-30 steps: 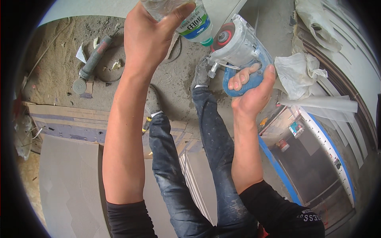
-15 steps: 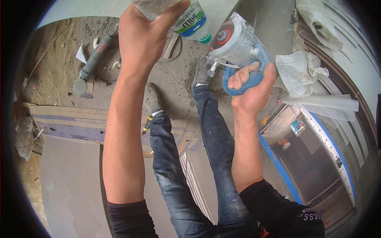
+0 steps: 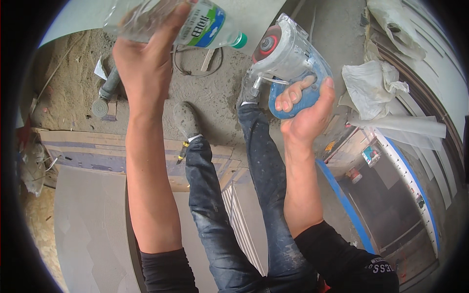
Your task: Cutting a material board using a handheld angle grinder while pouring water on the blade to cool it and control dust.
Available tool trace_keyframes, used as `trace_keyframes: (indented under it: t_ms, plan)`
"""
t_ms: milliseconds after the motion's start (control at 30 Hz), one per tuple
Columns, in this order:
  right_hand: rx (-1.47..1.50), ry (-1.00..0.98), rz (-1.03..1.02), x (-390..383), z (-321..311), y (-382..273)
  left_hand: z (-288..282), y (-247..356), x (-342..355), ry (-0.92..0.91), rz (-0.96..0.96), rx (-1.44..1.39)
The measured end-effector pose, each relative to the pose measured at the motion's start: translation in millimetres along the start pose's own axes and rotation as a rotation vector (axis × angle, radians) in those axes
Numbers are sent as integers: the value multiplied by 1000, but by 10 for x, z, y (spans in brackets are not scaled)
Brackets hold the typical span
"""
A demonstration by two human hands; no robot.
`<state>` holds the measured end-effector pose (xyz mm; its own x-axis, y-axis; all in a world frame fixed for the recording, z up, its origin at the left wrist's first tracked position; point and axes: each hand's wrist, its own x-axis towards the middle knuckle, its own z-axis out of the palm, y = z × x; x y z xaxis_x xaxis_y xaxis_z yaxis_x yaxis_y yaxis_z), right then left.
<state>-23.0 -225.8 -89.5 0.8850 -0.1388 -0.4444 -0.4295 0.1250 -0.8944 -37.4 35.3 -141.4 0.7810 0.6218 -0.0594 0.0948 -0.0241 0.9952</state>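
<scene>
My left hand is wrapped round a clear plastic bottle at the upper middle. The bottle lies nearly level, its green cap pointing right and a little down. A green, blue and white label shows beyond my thumb. My right hand is closed on the blue loop handle of a handheld power cutter. Its pale, dusty guard and a red and black round disc with a metal hub face the bottle. A gap separates the cap from the cutter. My right foot is partly hidden below the cutter.
A dark long-bodied power tool lies on the dirty floor, partly behind my left arm. A cable loop lies near the pale panel. Crumpled white sheeting and long strips are at right. A yellow-black hand tool rests by my left foot.
My left hand has carried the bottle left, away from the cutter, and tipped it closer to level. The cutter has shifted slightly left in my right hand.
</scene>
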Motion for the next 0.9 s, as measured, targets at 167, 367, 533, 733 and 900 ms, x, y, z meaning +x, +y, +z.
trace_keyframes:
  t_ms: [167, 367, 533, 733, 900]
  plan:
    - [87, 24, -7, -24, 1, 6, -53, 78, -104, 126, -98, -198]
    - [72, 12, -11, 36, 5, 19, -234, 104, -319, 201, -161, -214]
    - [102, 15, 100, 6, -24, 116, -320, 33, -387, 277, -237, -336]
    - [184, 54, 115, 172, -271, -233, -404, 131, -447, 216, -456, -559]
    - [389, -10, 274, 447, -656, -714, -717, 84, -589, 132, -695, -771]
